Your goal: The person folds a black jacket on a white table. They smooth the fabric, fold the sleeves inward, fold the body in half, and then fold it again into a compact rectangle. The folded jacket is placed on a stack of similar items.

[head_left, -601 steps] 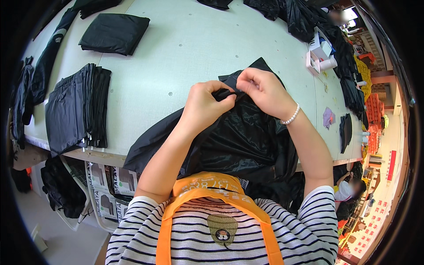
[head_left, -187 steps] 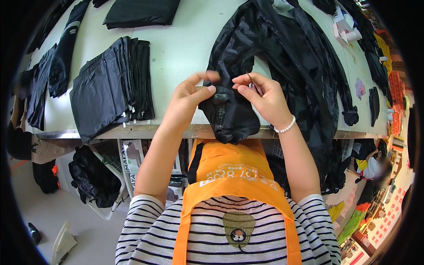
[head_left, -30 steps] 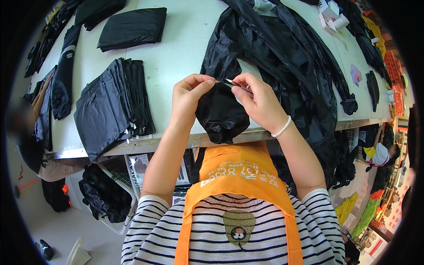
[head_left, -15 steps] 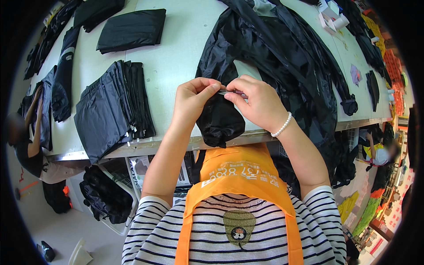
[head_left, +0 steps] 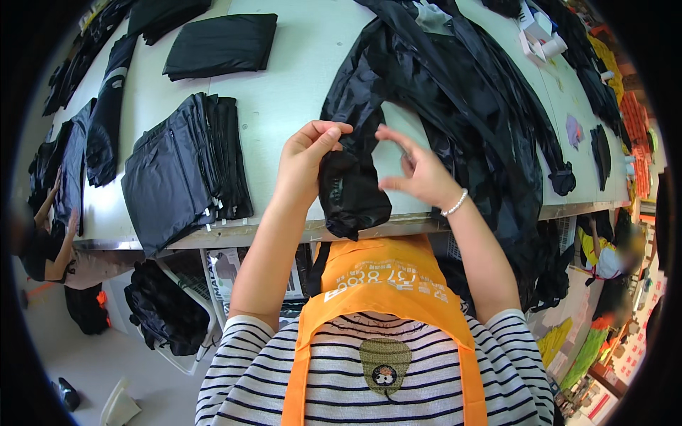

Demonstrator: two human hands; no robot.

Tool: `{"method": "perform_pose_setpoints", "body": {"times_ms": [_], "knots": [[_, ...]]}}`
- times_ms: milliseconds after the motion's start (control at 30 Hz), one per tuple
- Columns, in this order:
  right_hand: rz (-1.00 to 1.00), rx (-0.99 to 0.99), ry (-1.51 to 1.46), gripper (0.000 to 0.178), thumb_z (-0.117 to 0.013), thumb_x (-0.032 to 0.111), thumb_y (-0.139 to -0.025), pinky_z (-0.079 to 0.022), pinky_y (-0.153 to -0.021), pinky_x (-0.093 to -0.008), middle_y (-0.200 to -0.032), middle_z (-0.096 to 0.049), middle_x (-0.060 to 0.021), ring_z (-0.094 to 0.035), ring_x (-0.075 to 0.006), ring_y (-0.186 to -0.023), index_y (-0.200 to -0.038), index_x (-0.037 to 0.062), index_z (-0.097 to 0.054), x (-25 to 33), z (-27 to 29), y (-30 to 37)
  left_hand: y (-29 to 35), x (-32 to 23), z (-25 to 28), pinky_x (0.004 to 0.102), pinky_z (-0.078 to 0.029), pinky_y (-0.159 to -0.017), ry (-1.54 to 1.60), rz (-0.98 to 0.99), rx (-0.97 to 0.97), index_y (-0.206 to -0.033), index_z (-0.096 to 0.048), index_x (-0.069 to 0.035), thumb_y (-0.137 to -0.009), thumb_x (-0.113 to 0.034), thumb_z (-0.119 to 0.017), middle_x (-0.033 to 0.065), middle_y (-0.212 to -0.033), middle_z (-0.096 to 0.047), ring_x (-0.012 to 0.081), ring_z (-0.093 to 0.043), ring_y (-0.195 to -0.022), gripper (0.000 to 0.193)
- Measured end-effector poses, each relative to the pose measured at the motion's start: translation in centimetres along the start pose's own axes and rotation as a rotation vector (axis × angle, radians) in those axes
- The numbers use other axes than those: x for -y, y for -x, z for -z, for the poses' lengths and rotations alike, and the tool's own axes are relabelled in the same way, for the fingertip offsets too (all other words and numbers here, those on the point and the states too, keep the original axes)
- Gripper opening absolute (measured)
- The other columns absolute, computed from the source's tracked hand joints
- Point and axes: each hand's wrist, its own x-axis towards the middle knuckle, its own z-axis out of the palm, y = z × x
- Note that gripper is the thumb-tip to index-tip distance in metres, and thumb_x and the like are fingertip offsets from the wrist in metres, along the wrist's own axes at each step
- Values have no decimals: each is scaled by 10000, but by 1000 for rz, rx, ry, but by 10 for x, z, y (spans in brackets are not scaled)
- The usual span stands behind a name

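Head view: left hand [head_left: 304,157] pinched closed over black sleeve [head_left: 355,188], right hand [head_left: 426,177] spread nearby.

Left forearm [head_left: 264,252] angled toward 1 o'clock, right forearm [head_left: 487,263] toward 11. Left hand [head_left: 304,157]: thumb and index pinched, tips aimed about 2 o'clock. Right hand [head_left: 426,177]: at left's 3 o'clock, not touching it; thumb out to 9, index stretched toward 10, wide gap between, slight blur.

One central garment [head_left: 472,92]; two black sleeves [head_left: 359,192]; one beaded bracelet [head_left: 455,204]; one apron [head_left: 383,266].
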Motion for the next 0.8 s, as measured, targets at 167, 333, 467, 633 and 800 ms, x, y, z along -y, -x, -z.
{"method": "perform_pose_setpoints", "body": {"times_ms": [167, 333, 467, 633, 800], "knots": [[217, 64, 65, 425, -837, 108, -655, -337, -514, -192, -926, -560, 3, -359, -76, -555, -987, 16, -588, -45, -41, -1, 5, 8, 11, 270, -467, -799, 393, -64, -11, -943, -586, -8, -916, -144, -591, 100, -1004, -649, 142, -573, -847, 138], [262, -426, 275, 266, -774, 81, -738, -437, -563, -258, -801, -562, -73, -511, -105, -630, -859, -18, -559, -3, -28, 1, 114, 22, 70, 348, -474, -821, -1063, 140, 126, -821, -688, -75, -789, -244, -710, 68, -881, -678, 200, -623, -844, 173], [282, -421, 91, 232, -726, 109, -813, -450, -609, -249, -734, -636, -91, -522, -93, -653, -893, -48, -574, -16, -22, -4, 152, 46, 79, 333, -476, -779, -1786, 343, 247, -735, -667, -65, -677, -273, -791, 78, -788, -673, 259, -631, -817, 250], [148, -169, -50, 218, -693, 117, -849, -472, -710, -239, -859, -681, -69, -565, -75, -769, -960, -48, -605, -19, -25, 8, 50, 21, 66, 386, -335, -1051, -377, -118, 142, -1346, -463, -50, -865, -303, -632, 136, -1337, -508, 226, -449, -1261, 569], [21, -256, -151, 219, -708, 95, -821, -482, -702, -241, -865, -684, -60, -587, -84, -770, -962, -48, -620, -4, -27, 3, 13, 31, 8, 292, -467, -871, -367, 103, 365, -1256, -449, 88, -667, -129, -814, 139, -1108, -619, 193, -586, -1005, 725]]}}
